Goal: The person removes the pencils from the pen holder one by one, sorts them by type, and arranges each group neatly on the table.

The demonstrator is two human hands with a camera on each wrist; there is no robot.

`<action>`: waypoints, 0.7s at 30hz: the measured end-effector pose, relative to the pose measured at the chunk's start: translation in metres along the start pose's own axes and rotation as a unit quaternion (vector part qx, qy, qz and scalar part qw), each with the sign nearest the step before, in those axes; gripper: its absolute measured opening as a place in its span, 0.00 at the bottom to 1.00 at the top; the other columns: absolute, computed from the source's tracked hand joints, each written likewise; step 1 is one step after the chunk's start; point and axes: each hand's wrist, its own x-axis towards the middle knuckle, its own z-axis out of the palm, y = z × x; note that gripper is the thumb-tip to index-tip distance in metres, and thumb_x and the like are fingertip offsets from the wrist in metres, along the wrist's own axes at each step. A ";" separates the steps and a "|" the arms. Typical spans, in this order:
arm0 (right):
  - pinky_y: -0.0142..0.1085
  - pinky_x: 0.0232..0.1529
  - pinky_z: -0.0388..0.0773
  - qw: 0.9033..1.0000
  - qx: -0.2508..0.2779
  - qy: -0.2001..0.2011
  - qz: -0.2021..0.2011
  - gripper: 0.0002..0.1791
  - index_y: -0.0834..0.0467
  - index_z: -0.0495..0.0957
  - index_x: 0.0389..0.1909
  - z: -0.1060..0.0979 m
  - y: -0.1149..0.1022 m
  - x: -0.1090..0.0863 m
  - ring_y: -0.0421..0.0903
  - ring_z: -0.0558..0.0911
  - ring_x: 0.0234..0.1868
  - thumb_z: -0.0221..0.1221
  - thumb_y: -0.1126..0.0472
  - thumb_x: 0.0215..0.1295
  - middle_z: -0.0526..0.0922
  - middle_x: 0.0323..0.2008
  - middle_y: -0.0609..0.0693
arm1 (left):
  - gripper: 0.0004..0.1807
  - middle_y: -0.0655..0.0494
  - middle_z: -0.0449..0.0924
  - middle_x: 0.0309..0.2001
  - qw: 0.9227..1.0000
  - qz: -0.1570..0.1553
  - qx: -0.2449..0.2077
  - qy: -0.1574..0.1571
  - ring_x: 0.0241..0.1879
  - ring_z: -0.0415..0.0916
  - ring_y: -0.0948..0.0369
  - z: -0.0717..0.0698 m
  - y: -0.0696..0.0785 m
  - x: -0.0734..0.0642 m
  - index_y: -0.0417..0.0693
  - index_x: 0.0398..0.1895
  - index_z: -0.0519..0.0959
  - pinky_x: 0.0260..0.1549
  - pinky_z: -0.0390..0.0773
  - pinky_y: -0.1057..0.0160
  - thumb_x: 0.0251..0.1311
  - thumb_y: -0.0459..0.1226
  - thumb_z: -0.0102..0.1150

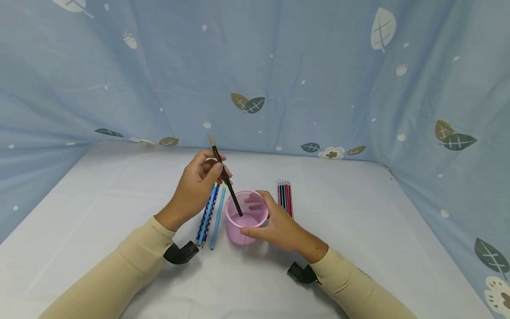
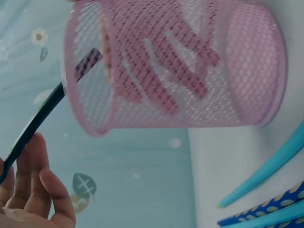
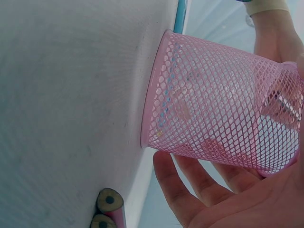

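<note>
Between thumb and fingers, my left hand (image 1: 195,181) pinches a slim black paintbrush (image 1: 233,195), its pale bristle end up. The handle's lower end dips inside the mouth of a pink mesh pen holder (image 1: 238,235); in the left wrist view that end of the paintbrush (image 2: 40,111) shows through the mesh near the rim. Round the right side of the pen holder, my right hand (image 1: 280,223) grips it, thumb at the near rim and fingers behind the far wall. The pen holder (image 3: 209,99) stands upright on the table, with nothing else visible inside.
Left of the pen holder lie several pencils, light blue ones (image 1: 217,221) and dark blue patterned ones (image 1: 211,212). A row of red and dark pencils (image 1: 284,195) lies to the right. A blue leaf-print curtain (image 1: 303,79) hangs behind the white table (image 1: 346,212).
</note>
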 end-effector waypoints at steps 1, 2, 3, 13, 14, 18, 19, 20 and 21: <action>0.47 0.61 0.77 1.000 0.000 0.000 0.000 0.46 0.50 0.59 0.70 0.000 0.000 0.000 0.48 0.76 0.62 0.74 0.50 0.54 0.73 0.64 0.48 | 0.13 0.45 0.81 0.42 1.000 0.000 -0.004 0.008 0.40 0.80 0.59 -0.002 0.001 0.001 0.42 0.59 0.69 0.44 0.79 0.67 0.78 0.36 0.43; 0.47 0.61 0.76 1.000 0.001 0.000 -0.002 0.46 0.50 0.59 0.70 0.000 0.000 0.000 0.48 0.76 0.62 0.74 0.50 0.54 0.73 0.64 0.48 | 0.13 0.46 0.81 0.41 1.000 0.001 -0.009 0.015 0.39 0.80 0.59 -0.003 0.002 0.001 0.41 0.59 0.69 0.43 0.79 0.67 0.78 0.36 0.43; 0.47 0.61 0.76 1.000 0.002 0.000 -0.004 0.46 0.50 0.59 0.70 0.000 0.000 0.000 0.48 0.77 0.62 0.74 0.51 0.54 0.73 0.64 0.48 | 0.13 0.47 0.81 0.40 1.000 0.002 -0.014 0.022 0.38 0.79 0.59 -0.005 0.002 0.002 0.40 0.59 0.68 0.42 0.79 0.67 0.78 0.36 0.43; 0.47 0.62 0.76 1.000 0.007 0.001 -0.012 0.44 0.51 0.60 0.69 0.001 0.002 0.000 0.48 0.77 0.62 0.73 0.52 0.55 0.74 0.64 0.47 | 0.16 0.57 0.81 0.34 0.998 -0.045 0.001 0.046 0.33 0.77 0.62 -0.025 -0.006 0.011 0.40 0.59 0.70 0.37 0.79 0.68 0.77 0.41 0.47; 0.47 0.62 0.76 1.000 0.006 0.001 -0.011 0.44 0.50 0.60 0.69 0.001 0.002 0.000 0.48 0.77 0.62 0.73 0.52 0.55 0.74 0.64 0.47 | 0.17 0.57 0.82 0.33 0.997 -0.055 0.006 0.047 0.32 0.77 0.62 -0.027 -0.009 0.012 0.41 0.60 0.70 0.36 0.79 0.68 0.77 0.41 0.48; 0.47 0.61 0.76 1.000 0.005 0.000 -0.008 0.44 0.50 0.60 0.69 0.001 0.001 0.000 0.47 0.77 0.62 0.74 0.51 0.55 0.74 0.64 0.46 | 0.19 0.58 0.81 0.33 0.994 -0.098 0.012 0.043 0.29 0.77 0.63 -0.033 -0.017 0.014 0.43 0.63 0.68 0.33 0.80 0.67 0.76 0.42 0.49; 0.48 0.61 0.76 1.000 0.005 0.000 -0.008 0.44 0.49 0.60 0.69 0.001 0.000 -0.001 0.47 0.76 0.62 0.74 0.51 0.55 0.74 0.64 0.46 | 0.19 0.57 0.81 0.33 0.993 -0.111 0.009 0.041 0.29 0.78 0.62 -0.034 -0.019 0.015 0.44 0.64 0.68 0.32 0.80 0.66 0.75 0.42 0.49; 0.48 0.61 0.76 1.000 0.005 0.000 -0.008 0.44 0.49 0.60 0.69 0.001 0.000 -0.001 0.48 0.76 0.62 0.74 0.51 0.54 0.74 0.64 0.46 | 0.20 0.56 0.81 0.34 0.991 -0.126 0.007 0.037 0.29 0.78 0.62 -0.035 -0.020 0.015 0.45 0.65 0.67 0.30 0.81 0.65 0.75 0.42 0.50; 0.48 0.61 0.76 1.000 0.005 0.000 -0.007 0.44 0.49 0.60 0.69 0.001 0.000 -0.001 0.48 0.76 0.62 0.74 0.51 0.54 0.74 0.64 0.46 | 0.21 0.56 0.81 0.34 0.990 -0.140 0.005 0.031 0.29 0.79 0.61 -0.036 -0.022 0.015 0.46 0.66 0.66 0.29 0.81 0.65 0.75 0.43 0.50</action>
